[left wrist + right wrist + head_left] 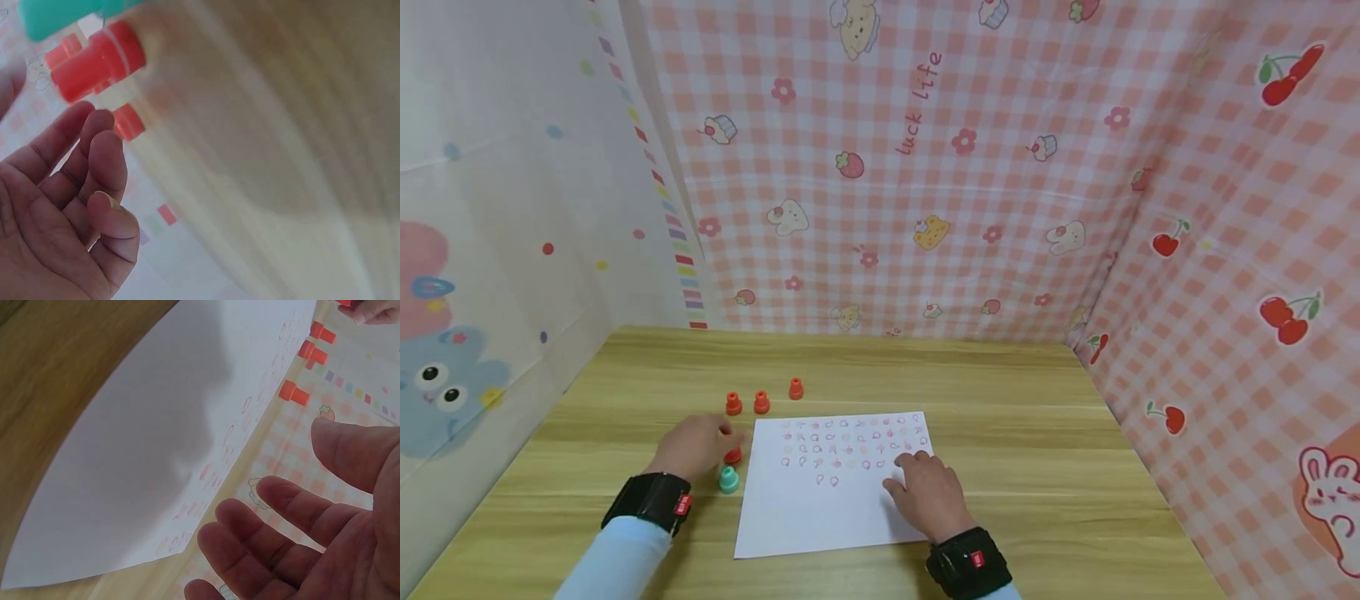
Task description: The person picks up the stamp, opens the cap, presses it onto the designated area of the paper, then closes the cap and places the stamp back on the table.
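My left hand is by a small red stamp, fingers loosely bent. In the left wrist view the thumb and fingertips stand apart around the near red stamp, and no grip shows. A teal stamp stands just nearer to me, beside the paper's left edge. My right hand hovers over the right part of a white sheet of paper, fingers spread and holding nothing. Rows of small reddish marks cover the sheet's upper half.
Three more red stamps stand behind the paper on its left: one at the left, one in the middle and one at the right. The wooden table meets a pink checked cloth at the back and right, a pale cloth at left.
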A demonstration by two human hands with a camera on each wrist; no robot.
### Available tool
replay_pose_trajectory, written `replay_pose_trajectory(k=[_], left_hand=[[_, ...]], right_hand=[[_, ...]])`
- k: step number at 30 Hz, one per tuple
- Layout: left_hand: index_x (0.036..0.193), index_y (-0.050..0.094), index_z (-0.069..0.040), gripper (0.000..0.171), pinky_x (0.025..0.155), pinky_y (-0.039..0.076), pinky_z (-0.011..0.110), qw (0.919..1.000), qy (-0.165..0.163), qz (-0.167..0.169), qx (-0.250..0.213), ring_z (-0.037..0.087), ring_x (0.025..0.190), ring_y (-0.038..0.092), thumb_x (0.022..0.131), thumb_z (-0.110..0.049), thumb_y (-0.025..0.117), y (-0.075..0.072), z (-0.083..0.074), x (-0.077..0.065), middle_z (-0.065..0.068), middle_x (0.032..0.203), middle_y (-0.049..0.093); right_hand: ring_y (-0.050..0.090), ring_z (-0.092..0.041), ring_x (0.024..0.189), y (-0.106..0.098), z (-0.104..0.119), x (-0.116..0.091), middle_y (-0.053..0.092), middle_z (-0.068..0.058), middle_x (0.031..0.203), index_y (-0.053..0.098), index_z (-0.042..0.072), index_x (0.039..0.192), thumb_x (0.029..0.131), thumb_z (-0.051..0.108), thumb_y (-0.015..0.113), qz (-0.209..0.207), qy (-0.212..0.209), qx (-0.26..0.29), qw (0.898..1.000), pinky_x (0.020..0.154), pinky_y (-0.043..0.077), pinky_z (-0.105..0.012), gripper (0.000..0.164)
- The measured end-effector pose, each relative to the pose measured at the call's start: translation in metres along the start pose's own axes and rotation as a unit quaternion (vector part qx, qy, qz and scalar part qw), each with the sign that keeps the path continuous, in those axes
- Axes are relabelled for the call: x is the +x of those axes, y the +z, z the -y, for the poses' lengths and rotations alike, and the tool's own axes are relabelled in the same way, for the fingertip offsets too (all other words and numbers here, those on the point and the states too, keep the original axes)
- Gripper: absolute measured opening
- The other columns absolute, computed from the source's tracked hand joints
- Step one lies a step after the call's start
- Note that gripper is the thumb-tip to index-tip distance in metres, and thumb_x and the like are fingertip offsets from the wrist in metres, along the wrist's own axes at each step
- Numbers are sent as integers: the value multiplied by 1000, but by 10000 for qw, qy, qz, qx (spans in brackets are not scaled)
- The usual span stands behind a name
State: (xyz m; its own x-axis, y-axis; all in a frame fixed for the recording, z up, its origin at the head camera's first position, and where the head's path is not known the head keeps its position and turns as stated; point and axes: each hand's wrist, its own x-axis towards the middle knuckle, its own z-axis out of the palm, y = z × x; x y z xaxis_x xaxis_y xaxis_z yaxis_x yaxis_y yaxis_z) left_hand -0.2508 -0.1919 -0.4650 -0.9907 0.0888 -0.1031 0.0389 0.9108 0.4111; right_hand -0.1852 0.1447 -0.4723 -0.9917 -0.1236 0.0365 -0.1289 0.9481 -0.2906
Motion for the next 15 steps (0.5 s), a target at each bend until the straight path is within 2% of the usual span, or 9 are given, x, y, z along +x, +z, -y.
replay_pose_trajectory(k=[2, 5, 8, 10, 15], left_hand=[[111, 68, 2, 39, 59, 42, 35, 10000, 6, -92, -33, 24, 71, 53, 95, -33, 67, -4, -1, 3, 8, 79, 62], [117, 64, 7, 39, 71, 50, 44, 9995, 149, -278, 98, 30, 80, 59, 95, -26, 67, -9, -1, 9, 18, 94, 67], [119, 62, 9, 40, 82, 50, 53, 9990, 226, -333, 206, 35, 89, 62, 95, -23, 67, -12, 1, 16, 24, 107, 67], [119, 62, 9, 39, 83, 50, 54, 9989, 215, -343, 232, 37, 92, 63, 94, -22, 68, -12, 3, 21, 25, 108, 67], [120, 60, 8, 41, 80, 51, 53, 9985, 120, -404, 354, 35, 88, 62, 93, -22, 70, -12, 2, 30, 25, 107, 66]], right_hand=[[60, -27, 87, -1, 0, 0, 66, -11, 97, 71, 7, 110, 88, 32, 75, 8, 2, 9, 10000, 73, 49, -46, 34], [60, -27, 86, -1, -1, 0, 66, -10, 97, 71, 7, 110, 88, 32, 75, 25, -1, 33, 10000, 73, 49, -46, 34], [59, -26, 85, 0, -2, -1, 65, -10, 95, 71, 7, 109, 88, 32, 75, 29, -6, 42, 10000, 73, 48, -46, 34], [59, -25, 83, 0, -2, -1, 65, -9, 94, 71, 7, 109, 88, 32, 75, 17, -10, 39, 10000, 73, 48, -46, 33], [58, -25, 82, 1, -3, -1, 65, -9, 93, 71, 7, 109, 87, 32, 76, 26, 44, 45, 10000, 73, 48, -46, 34]])
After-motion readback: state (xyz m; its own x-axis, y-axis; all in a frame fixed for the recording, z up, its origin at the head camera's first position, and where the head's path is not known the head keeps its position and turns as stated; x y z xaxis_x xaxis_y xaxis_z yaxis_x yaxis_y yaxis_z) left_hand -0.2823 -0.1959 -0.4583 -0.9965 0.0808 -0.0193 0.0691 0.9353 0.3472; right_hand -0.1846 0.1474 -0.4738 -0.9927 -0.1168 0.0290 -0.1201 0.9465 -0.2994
